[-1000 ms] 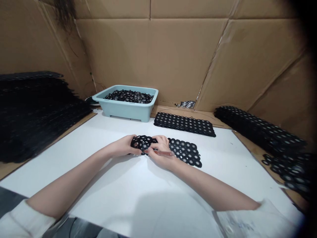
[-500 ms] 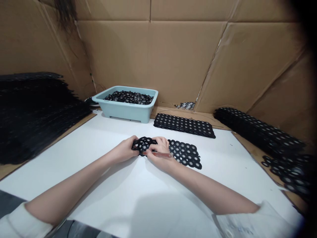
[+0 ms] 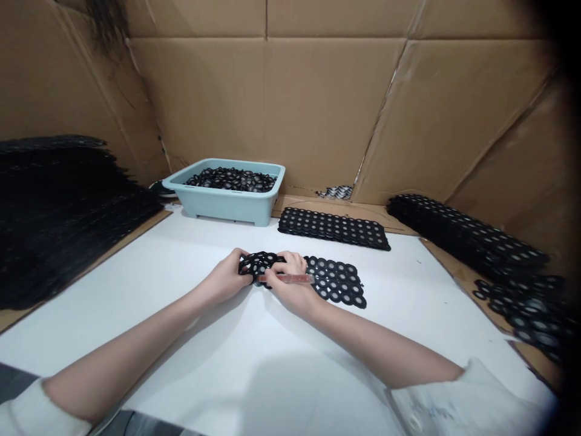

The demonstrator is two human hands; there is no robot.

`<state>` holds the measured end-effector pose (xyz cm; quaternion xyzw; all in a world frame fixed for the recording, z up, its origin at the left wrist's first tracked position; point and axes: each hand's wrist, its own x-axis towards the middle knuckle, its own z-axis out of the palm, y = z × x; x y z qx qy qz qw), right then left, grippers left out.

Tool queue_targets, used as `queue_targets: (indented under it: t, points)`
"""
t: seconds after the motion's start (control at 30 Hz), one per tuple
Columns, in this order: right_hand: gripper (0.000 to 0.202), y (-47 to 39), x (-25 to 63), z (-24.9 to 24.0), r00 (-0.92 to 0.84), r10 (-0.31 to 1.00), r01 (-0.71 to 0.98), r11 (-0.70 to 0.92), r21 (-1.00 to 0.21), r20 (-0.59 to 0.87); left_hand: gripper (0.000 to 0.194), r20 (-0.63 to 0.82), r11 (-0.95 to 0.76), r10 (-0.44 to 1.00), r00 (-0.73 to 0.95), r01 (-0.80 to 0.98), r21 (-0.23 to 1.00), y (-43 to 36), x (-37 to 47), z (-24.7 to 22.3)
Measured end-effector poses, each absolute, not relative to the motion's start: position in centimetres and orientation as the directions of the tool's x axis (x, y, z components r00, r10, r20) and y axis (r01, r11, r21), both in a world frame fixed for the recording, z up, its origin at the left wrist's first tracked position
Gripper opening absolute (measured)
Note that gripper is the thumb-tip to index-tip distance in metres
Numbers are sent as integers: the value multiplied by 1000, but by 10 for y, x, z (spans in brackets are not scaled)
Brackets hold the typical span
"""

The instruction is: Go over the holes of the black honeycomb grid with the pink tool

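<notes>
A black perforated sheet (image 3: pixel 336 282) of round rings with grey centres lies on the white tabletop (image 3: pixel 190 266). My left hand (image 3: pixel 227 280) grips its left end, which is lifted a little off the surface. My right hand (image 3: pixel 290 284) rests on the same end and holds a thin reddish stick-like tool (image 3: pixel 285 278) across the sheet. The right part of the sheet lies flat beyond my right hand.
A pale blue tub (image 3: pixel 227 203) full of loose black rings stands at the back. Another ring sheet (image 3: pixel 333 227) lies behind my hands. Tall black stacks sit at the left (image 3: pixel 63 206) and right (image 3: pixel 467 236), loose rings (image 3: pixel 521 306) at the right edge. Cardboard walls surround the table.
My hands stay on the sheet's left end; the left fingers shifted slightly on it. The view drifted a little to the right.
</notes>
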<state>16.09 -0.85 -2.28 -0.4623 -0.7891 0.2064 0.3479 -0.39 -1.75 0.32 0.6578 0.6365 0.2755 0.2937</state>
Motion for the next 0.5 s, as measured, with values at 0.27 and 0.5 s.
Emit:
queue_targets:
  t: [0.27, 0.5]
  points:
    - [21, -7, 156, -24, -320, 854, 659, 512, -551, 411, 30, 2, -22, 1000, 31, 685, 729, -33, 7, 9]
    - [26, 3, 170, -20, -383, 858, 546, 508, -666, 342, 31, -111, -60, 977, 181, 738, 672, -19, -7, 16]
